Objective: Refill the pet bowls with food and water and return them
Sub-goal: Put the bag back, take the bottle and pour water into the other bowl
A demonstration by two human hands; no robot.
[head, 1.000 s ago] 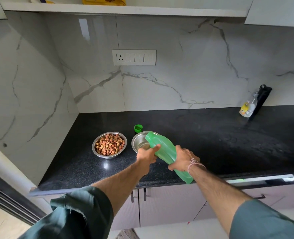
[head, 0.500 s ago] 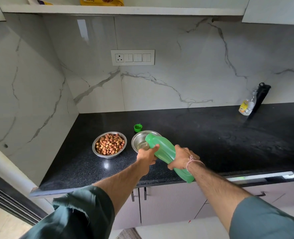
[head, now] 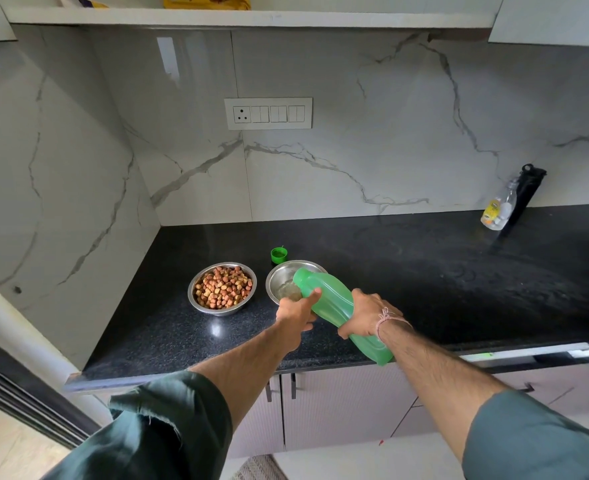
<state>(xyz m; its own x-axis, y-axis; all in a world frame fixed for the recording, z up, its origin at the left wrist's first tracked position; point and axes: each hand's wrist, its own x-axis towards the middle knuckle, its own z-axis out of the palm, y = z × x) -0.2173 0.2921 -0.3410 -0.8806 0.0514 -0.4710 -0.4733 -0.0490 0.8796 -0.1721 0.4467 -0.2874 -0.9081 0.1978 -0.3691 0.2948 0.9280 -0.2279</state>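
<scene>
Here the step in hand looks to be the pour: the right hand (head: pixel 365 313) has its fingers curled round the middle of the translucent green plastic bottle (head: pixel 334 306), which is tilted mouth-down over the round steel water bowl (head: pixel 281 277). The left hand (head: pixel 295 311) presses its thumb along the bottle's shoulder; its other fingers are tucked underneath, so I cannot tell how they lie. To do it well, I would hold the mouth low and inside the rim, raise the base slowly, and stop short of the brim, since the bowl must be carried back. Counted: two steel bowls, side by side and just apart toward the left end of the black speckled stone worktop (head: pixel 424 271), the round steel kibble bowl (head: pixel 222 288) already heaped; one green bottle; one small green screw cap (head: pixel 279 255) just behind the water bowl; two other bottles at the back edge, far right
</scene>
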